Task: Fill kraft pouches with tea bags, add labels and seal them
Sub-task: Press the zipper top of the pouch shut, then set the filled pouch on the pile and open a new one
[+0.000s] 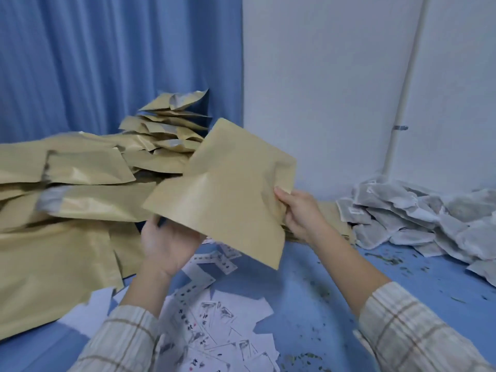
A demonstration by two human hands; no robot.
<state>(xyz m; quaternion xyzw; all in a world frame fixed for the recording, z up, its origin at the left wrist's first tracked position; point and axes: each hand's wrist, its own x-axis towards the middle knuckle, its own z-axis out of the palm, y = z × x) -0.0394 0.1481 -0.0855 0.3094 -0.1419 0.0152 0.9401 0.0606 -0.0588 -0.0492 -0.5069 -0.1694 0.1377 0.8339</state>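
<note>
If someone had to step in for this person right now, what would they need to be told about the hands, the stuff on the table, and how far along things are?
Left hand: under the lower edge of the held kraft pouch, thumb on its front.
Right hand: pinches the same pouch at its right edge, lifted off the blue table.
Tea bags: heaped at the right, by the wall.
Labels: loose paper slips near the front, between the arms.
Other pouches: piled at the left; filled or sealed, cannot tell.
Left to do: fill the held pouch with tea bags, label it, seal it.

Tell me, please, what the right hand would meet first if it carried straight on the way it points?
Probably only the tan kraft pouch the right hand already pinches; beyond that, likely the heap of kraft pouches, though depth is unclear.
</note>
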